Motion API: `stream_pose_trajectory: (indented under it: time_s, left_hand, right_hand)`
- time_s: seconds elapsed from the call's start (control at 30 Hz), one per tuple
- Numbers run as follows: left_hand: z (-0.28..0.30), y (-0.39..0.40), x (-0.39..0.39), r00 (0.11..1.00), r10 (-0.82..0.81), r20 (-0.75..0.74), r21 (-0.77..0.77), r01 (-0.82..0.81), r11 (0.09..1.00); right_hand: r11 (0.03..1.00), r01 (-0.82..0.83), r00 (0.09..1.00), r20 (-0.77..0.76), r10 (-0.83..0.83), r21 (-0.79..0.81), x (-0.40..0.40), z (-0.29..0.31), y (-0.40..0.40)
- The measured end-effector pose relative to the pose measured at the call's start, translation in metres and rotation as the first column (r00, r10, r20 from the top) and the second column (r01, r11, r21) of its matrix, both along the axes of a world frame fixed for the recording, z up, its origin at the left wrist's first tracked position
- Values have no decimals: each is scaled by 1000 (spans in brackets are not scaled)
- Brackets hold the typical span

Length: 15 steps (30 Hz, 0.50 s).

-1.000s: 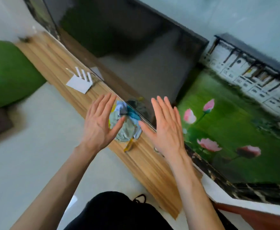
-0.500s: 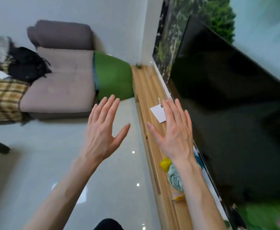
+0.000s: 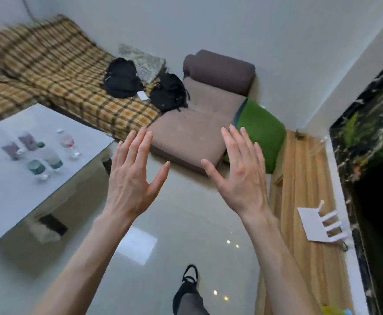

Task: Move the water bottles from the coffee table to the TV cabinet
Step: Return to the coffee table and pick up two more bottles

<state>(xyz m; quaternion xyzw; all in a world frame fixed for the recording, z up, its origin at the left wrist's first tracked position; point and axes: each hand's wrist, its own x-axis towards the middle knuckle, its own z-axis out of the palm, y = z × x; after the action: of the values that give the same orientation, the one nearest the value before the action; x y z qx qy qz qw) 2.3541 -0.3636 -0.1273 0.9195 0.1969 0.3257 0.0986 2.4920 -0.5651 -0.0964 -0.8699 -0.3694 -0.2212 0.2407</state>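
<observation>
1. pale glossy floor (image 3: 174,242) across the middle, ringed by furniture on three sides.
2. left hand (image 3: 132,178) and right hand (image 3: 239,176) raised side by side over the floor, backs toward the camera, fingers spread flat, gripping nothing.
3. far left: white coffee table (image 3: 27,201) with the water bottles (image 3: 40,153) grouped near its far end, blurred, some upright, some apparently lying down; exact count hard to tell.
4. far right: long wooden tv cabinet (image 3: 299,178) along the wall, dark tv screen (image 3: 381,201) above it.
5. on the cabinet: white router (image 3: 317,223) with upright antennas near the middle, small clear glass (image 3: 317,146) toward the far end, a bit of yellow and blue stuff (image 3: 333,311) at the near edge.
6. between table and cabinet: open floor only, with a dark shoe (image 3: 189,289) at the bottom.
7. behind: plaid-covered sofa (image 3: 68,87) with two black bags (image 3: 140,85), brown chair (image 3: 197,123), green cushion (image 3: 260,130) just beside the cabinet's far end.
</observation>
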Motion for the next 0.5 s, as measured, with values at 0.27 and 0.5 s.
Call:
stream_pose_trajectory:
  time_s: [0.27, 0.5]
  left_hand:
    - [-4, 117, 17, 966, 258, -3, -15, -258, 966]
    - [-2, 218, 45, 904, 428, -21, 23, -427, 904]
  right_hand:
    - [968, -252, 968, 8, 252, -1, 66, -6, 158]
    - [894, -447, 893, -41, 447, 4, 114, -9, 295]
